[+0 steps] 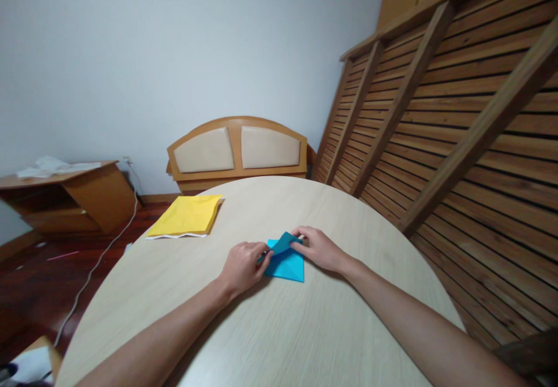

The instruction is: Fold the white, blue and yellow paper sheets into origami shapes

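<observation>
A blue sheet of origami paper (285,262) lies flat near the middle of the round wooden table (270,329), with one flap lifted and folded over at its far edge. The left hand (243,266) rests curled on the sheet's left side, fingertips pinching the raised flap; the right hand (320,248) presses on the right corner, fingers narrow and bent onto the paper. A yellow envelope (186,216) sits well apart at the far left of the table. The likely slip here is the flap drifting off line: if either hand eases its pressure, the smooth sheet could slide on the tabletop and the crease would set crooked, or the thin paper could wrinkle.
</observation>
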Tool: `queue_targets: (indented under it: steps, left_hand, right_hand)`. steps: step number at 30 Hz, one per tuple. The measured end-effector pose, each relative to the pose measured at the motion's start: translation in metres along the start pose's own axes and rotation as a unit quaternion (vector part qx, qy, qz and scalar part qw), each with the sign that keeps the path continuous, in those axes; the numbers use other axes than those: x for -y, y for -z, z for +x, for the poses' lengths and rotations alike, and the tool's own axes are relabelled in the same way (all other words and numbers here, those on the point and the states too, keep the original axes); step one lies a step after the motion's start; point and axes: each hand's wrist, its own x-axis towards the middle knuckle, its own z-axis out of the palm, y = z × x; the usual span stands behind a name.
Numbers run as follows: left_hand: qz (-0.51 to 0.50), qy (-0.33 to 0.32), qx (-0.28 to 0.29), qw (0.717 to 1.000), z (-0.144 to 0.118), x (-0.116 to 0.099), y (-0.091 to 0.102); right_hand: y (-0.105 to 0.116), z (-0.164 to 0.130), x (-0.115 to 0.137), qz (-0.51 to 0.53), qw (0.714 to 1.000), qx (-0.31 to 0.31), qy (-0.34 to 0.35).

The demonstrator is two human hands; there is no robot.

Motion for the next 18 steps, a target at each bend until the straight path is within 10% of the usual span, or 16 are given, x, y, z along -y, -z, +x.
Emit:
queue_targets:
  steps: [18]
  left_hand:
    - [-0.252, 0.204, -0.186, 0.928, 0.008, 0.017, 0.003]
  right_hand:
    - [0.017, 0.005, 0.002, 0.010, 0.989, -0.141, -0.035]
